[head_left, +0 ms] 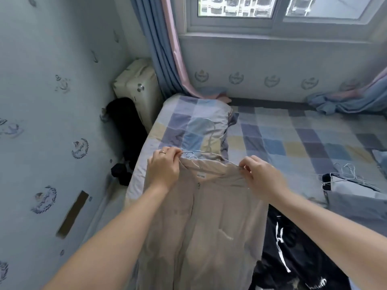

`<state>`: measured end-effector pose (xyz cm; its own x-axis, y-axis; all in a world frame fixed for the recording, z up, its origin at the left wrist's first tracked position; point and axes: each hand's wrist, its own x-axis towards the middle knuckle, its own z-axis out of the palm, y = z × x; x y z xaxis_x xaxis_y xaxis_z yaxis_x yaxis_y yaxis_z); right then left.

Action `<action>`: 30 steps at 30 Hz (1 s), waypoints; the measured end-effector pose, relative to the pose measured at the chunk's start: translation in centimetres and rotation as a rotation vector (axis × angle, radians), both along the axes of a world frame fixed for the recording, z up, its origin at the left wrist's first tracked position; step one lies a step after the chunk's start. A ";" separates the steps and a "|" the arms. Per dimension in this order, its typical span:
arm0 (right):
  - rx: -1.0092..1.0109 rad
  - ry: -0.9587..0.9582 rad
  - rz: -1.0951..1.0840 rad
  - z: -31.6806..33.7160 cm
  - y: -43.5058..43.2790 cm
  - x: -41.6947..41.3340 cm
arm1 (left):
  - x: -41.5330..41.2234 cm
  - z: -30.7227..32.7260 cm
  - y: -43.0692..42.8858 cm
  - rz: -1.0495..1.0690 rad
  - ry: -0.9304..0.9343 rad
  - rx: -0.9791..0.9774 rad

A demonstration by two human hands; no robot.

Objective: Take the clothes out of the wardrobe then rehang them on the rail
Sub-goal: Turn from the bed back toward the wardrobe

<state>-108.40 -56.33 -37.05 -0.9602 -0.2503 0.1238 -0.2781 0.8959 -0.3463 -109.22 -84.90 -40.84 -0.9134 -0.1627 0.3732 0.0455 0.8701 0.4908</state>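
Note:
A beige buttoned shirt (201, 222) lies spread lengthwise on the bed, collar toward the pillow. A thin white wire hanger (195, 154) pokes out at its neck, its hook lying on the pillow. My left hand (164, 166) pinches the shirt's left shoulder and the hanger wire. At the right shoulder my right hand (261, 174) pinches the fabric over the hanger's end. No wardrobe or rail is in view.
The bed (293, 139) has a checked cover and a matching pillow (201, 126). A black garment with white drawstrings (293, 258) lies right of the shirt. Grey-blue clothes with wire hangers (345, 181) sit at far right. A wall stands close on the left.

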 end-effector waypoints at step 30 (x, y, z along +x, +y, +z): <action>0.236 -0.658 -0.263 -31.8 -10.7 -17.3 | -18.3 -31.9 -3.4 -0.080 -0.789 0.119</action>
